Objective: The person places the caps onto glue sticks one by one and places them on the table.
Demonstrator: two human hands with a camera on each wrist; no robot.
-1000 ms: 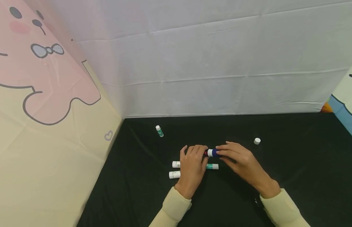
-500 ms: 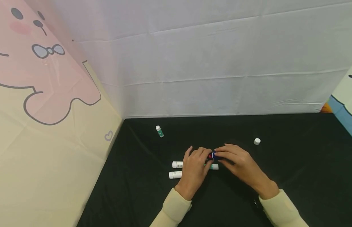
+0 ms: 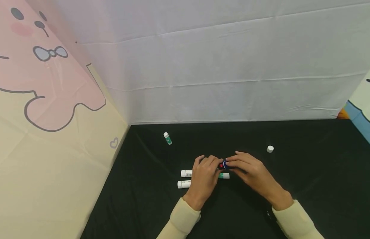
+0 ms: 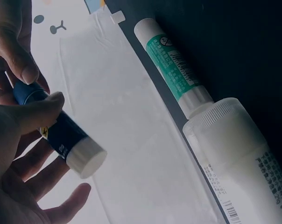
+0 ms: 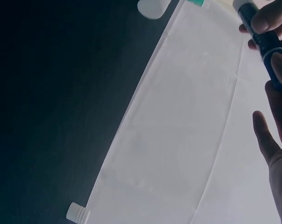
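Observation:
A dark blue glue stick (image 3: 223, 164) with a bright blue cap is held level between both hands above the black table. My left hand (image 3: 202, 177) pinches its body; the white base (image 4: 87, 157) sticks out past the thumb in the left wrist view. My right hand (image 3: 254, 171) grips the cap (image 4: 25, 92) with thumb and fingertips. The cap sits against the body, with a thin light ring between. Partly hidden beneath the left hand lie a white-and-green glue stick (image 3: 186, 173) and another white-ended tube (image 3: 184, 184).
On the black table (image 3: 143, 196), a small green glue stick with a white cap (image 3: 168, 138) is at the back left. A loose white cap (image 3: 270, 149) is at the back right. White cloth (image 3: 202, 66) hangs behind the table, with printed cloth at the sides.
The hands have come closer together. The cap has slid over the glue stick's body, covering the white band seen earlier. In the last half second almost nothing moved.

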